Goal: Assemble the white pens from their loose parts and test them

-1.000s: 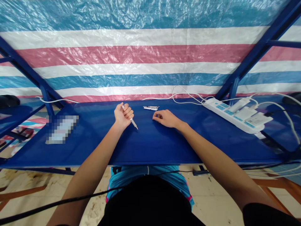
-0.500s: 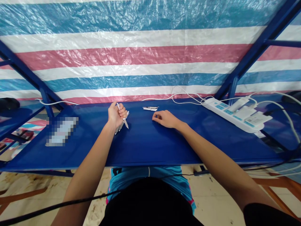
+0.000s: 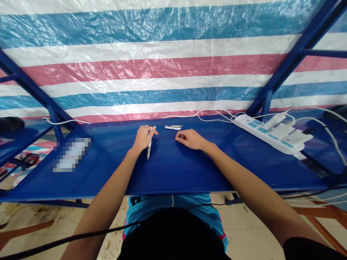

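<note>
My left hand [image 3: 145, 138] is turned back upward over the blue tabletop, its fingers closed around pens. One white pen with a grey grip [image 3: 149, 150] sticks out below the hand, its tip toward me; any other pens are hidden under the palm. My right hand [image 3: 192, 139] rests on the tabletop with curled fingers, thumb close to the forefinger, and no object shows in it. Just beyond its fingertips several loose pens [image 3: 172, 128] lie side by side, roughly level across my view.
The blue tabletop [image 3: 173, 169] has a striped plastic sheet [image 3: 162, 68] behind it. A white power strip [image 3: 267, 133] with plugs and cables lies at the right. A blurred flat object [image 3: 72, 155] is on the left. Blue metal posts [image 3: 267, 104] stand at both sides.
My left hand has rolled from palm-up to palm-down and moved slightly right and nearer me. The fan of several pens below it now shows as one. My right hand stays in place.
</note>
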Demonstrator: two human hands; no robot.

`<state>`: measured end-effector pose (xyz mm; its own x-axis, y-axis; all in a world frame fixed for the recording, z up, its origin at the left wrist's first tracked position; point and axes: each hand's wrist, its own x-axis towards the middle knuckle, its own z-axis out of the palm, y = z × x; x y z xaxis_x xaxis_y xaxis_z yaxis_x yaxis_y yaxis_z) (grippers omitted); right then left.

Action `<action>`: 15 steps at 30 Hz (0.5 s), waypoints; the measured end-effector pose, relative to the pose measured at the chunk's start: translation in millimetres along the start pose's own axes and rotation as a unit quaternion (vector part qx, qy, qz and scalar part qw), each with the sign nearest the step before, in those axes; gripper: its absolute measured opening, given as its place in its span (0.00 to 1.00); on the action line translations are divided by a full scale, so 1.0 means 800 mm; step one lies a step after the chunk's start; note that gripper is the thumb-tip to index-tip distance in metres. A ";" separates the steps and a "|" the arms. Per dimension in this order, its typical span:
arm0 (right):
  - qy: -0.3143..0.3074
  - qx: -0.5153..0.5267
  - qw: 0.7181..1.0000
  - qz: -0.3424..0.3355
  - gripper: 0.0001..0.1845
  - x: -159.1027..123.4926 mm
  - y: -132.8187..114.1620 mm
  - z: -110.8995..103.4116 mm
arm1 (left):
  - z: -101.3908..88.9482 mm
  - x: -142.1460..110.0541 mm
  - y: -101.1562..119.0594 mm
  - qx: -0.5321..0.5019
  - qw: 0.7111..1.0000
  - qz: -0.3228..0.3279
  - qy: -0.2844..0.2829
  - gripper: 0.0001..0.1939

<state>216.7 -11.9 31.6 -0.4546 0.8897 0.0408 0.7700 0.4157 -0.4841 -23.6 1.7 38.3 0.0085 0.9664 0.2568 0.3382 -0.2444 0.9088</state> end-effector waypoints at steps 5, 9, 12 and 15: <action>0.004 0.003 1.000 -0.002 0.09 0.000 0.000 0.000 | -0.002 0.008 -0.018 0.131 0.989 0.060 -0.025 0.14; 0.004 0.001 1.000 -0.003 0.09 -0.001 0.000 0.000 | -0.006 0.012 -0.030 0.256 0.962 0.061 -0.068 0.15; -0.002 0.002 1.000 0.004 0.09 -0.001 -0.001 -0.001 | -0.009 0.011 -0.034 0.313 0.945 0.064 -0.076 0.15; 0.000 0.005 1.000 -0.005 0.09 0.000 -0.001 0.000 | -0.012 0.009 -0.036 0.347 0.932 0.072 -0.080 0.16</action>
<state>216.5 -12.3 32.1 -0.4633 0.8850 0.0452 0.7609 0.4234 -0.4917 -41.9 15.1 17.3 0.2217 0.9406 0.2573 0.8490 -0.3160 0.4236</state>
